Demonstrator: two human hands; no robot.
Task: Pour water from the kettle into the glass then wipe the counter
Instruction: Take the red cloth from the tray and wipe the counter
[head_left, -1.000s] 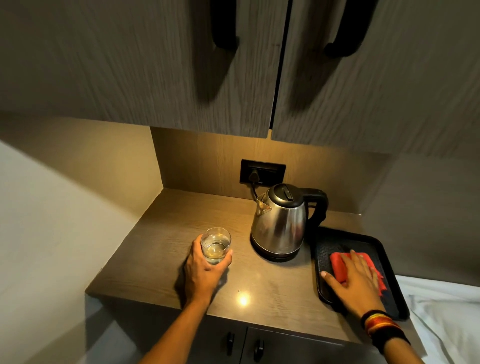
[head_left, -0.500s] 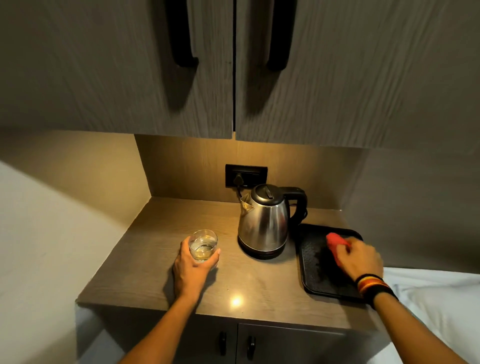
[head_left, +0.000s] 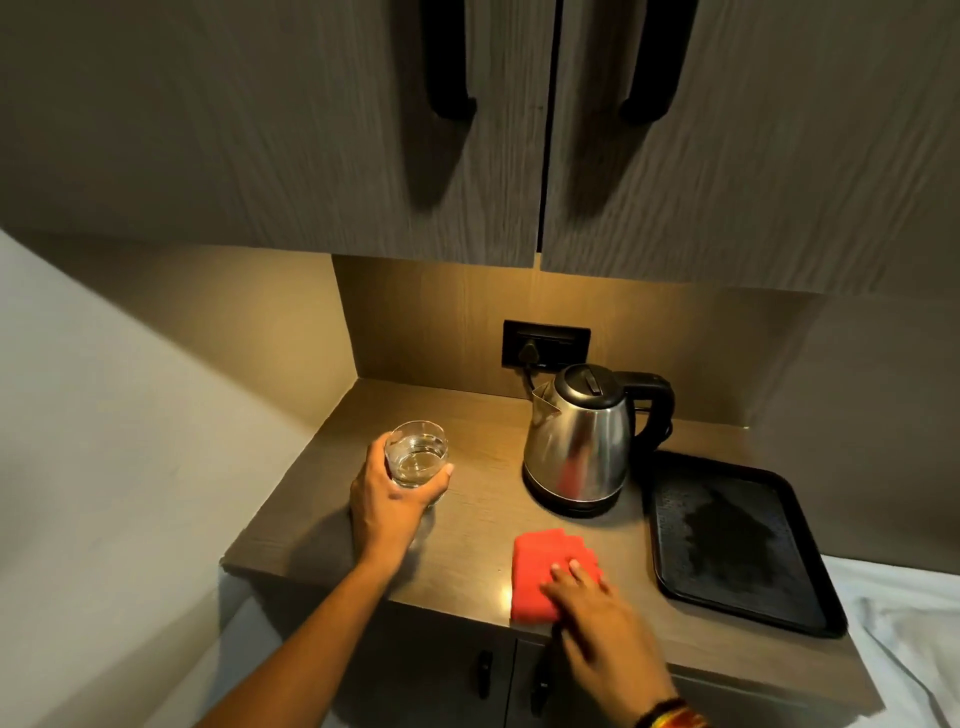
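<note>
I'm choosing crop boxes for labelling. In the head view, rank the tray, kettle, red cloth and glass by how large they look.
1. Tray, clearly largest.
2. Kettle.
3. Red cloth, partly under the right hand; nearer the camera, so unsure.
4. Glass, partly wrapped by the left hand.

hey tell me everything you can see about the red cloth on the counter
The red cloth looks like soft towelling, folded into a rough rectangle with layered edges showing at its far end. It lies flat on the wooden counter near the front edge, in front of the kettle and left of the black tray, touching neither. The right hand presses flat on its near right part, fingers spread.
</note>
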